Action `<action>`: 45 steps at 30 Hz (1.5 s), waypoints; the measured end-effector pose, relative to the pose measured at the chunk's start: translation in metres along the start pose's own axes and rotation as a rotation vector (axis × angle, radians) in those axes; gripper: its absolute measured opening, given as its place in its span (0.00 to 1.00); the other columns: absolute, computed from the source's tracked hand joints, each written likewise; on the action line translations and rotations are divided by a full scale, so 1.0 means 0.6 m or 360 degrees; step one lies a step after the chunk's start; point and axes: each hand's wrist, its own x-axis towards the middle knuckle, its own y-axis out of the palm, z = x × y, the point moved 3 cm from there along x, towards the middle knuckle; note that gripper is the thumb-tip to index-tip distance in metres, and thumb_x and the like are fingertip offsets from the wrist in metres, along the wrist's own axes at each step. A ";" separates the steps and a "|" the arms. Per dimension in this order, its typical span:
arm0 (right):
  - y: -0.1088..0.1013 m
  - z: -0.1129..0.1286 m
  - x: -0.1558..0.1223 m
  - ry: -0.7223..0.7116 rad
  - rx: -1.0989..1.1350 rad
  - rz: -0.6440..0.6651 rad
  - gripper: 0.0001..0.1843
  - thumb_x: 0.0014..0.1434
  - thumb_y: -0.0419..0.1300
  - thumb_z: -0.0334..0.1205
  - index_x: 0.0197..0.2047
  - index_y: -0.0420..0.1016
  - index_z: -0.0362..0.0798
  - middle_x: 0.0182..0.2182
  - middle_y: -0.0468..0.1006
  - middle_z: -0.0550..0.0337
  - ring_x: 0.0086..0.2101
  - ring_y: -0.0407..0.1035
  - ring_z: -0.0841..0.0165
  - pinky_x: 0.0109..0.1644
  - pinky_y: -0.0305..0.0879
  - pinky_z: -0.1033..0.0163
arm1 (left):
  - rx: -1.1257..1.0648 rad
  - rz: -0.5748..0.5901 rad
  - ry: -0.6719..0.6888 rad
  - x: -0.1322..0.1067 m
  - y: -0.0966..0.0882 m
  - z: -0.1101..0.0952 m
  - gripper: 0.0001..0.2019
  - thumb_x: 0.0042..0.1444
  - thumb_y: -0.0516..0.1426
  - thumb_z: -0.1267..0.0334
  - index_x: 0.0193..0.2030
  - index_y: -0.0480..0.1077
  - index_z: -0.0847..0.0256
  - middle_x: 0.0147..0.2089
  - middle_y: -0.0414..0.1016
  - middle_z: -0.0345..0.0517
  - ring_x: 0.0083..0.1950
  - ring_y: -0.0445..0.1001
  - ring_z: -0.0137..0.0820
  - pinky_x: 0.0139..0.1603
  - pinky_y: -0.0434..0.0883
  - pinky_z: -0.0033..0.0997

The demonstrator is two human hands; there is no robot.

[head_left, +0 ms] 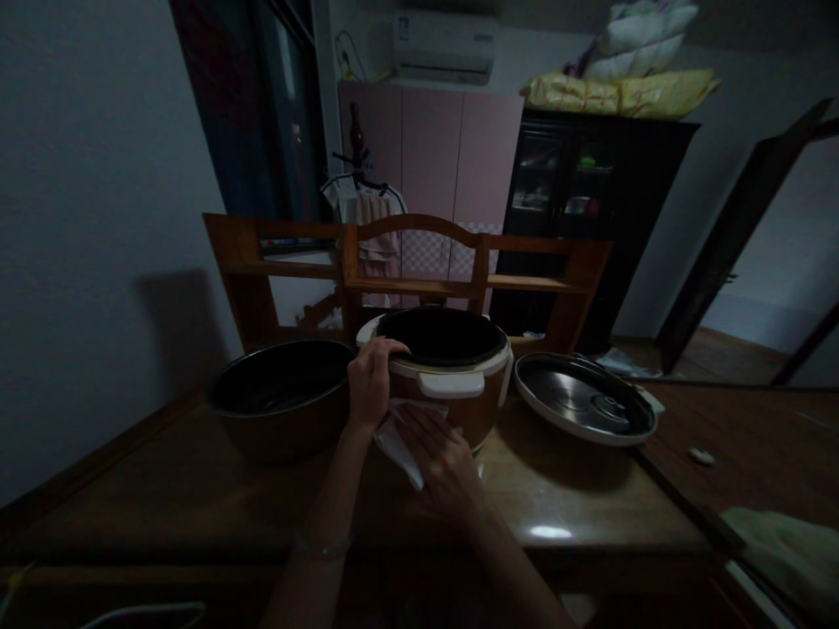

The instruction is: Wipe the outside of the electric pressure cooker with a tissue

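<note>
A brown and white rice cooker body point(459, 384) stands open on the wooden table point(197, 489). My left hand point(370, 384) grips its rim on the left side, fingers curled over the edge. My right hand point(442, 463) presses a white cloth point(401, 441) flat against the cooker's front wall, fingers stretched out over it. The dark inner pot point(279, 393) sits to the left of the cooker. The cooker's lid point(583, 404) lies upside down to the right, metal side up.
A wooden chair back point(412, 262) and shelf frame stand behind the table. A small white object point(701, 456) lies at the right. A pale green thing point(786, 542) is at the lower right. A dark cabinet point(590, 192) and pink wardrobe stand behind.
</note>
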 end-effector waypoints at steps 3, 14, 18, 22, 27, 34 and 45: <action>0.001 -0.006 -0.014 -0.0043 -0.0003 0.0002 0.41 0.55 0.53 0.33 0.72 0.54 0.38 0.71 0.57 0.47 0.70 0.50 0.59 0.73 0.52 0.49 | -0.0025 -0.0013 -0.0004 0.000 0.000 0.000 0.25 0.70 0.40 0.59 0.38 0.78 0.57 0.46 0.81 0.43 0.55 0.75 0.32 0.63 0.64 0.32; -0.014 -0.035 -0.074 -0.0029 -0.0137 0.0044 0.35 0.62 0.52 0.37 0.71 0.56 0.36 0.70 0.58 0.45 0.71 0.48 0.57 0.72 0.55 0.46 | -0.0079 -0.0019 0.0017 0.001 0.002 0.003 0.27 0.71 0.40 0.57 0.37 0.79 0.57 0.45 0.81 0.43 0.53 0.76 0.32 0.64 0.64 0.34; -0.021 -0.047 -0.095 -0.0037 -0.0154 -0.0097 0.32 0.62 0.51 0.35 0.68 0.60 0.35 0.69 0.61 0.43 0.71 0.48 0.55 0.71 0.56 0.42 | -0.0077 -0.0013 0.0006 0.001 0.002 0.004 0.26 0.71 0.40 0.56 0.38 0.79 0.57 0.46 0.81 0.43 0.53 0.76 0.32 0.64 0.64 0.34; -0.026 -0.058 -0.112 0.0069 -0.0157 -0.0151 0.34 0.62 0.50 0.34 0.70 0.57 0.37 0.70 0.57 0.44 0.71 0.47 0.54 0.71 0.57 0.40 | -0.0057 -0.0013 -0.0010 0.001 0.002 0.004 0.27 0.71 0.39 0.56 0.38 0.79 0.57 0.46 0.81 0.43 0.54 0.76 0.33 0.64 0.65 0.34; -0.025 -0.067 -0.127 0.0163 -0.0150 -0.0165 0.36 0.63 0.50 0.34 0.73 0.52 0.40 0.72 0.55 0.47 0.71 0.47 0.53 0.71 0.56 0.40 | -0.0069 -0.0015 0.0003 0.001 0.003 0.005 0.28 0.71 0.39 0.55 0.38 0.79 0.56 0.45 0.82 0.43 0.53 0.76 0.33 0.66 0.63 0.35; -0.028 -0.073 -0.143 0.0276 -0.0122 -0.0284 0.35 0.63 0.48 0.31 0.73 0.53 0.43 0.71 0.58 0.50 0.70 0.49 0.54 0.69 0.60 0.41 | -0.0078 -0.0022 0.0006 0.000 0.002 0.004 0.26 0.71 0.40 0.56 0.38 0.79 0.56 0.45 0.81 0.43 0.53 0.76 0.32 0.65 0.63 0.34; -0.026 -0.077 -0.153 0.0383 -0.0060 -0.0276 0.34 0.64 0.47 0.31 0.73 0.54 0.46 0.70 0.59 0.51 0.70 0.50 0.55 0.70 0.58 0.40 | -0.0033 -0.0018 0.0002 0.000 0.002 0.001 0.26 0.70 0.40 0.57 0.38 0.79 0.56 0.46 0.81 0.43 0.55 0.75 0.33 0.67 0.62 0.34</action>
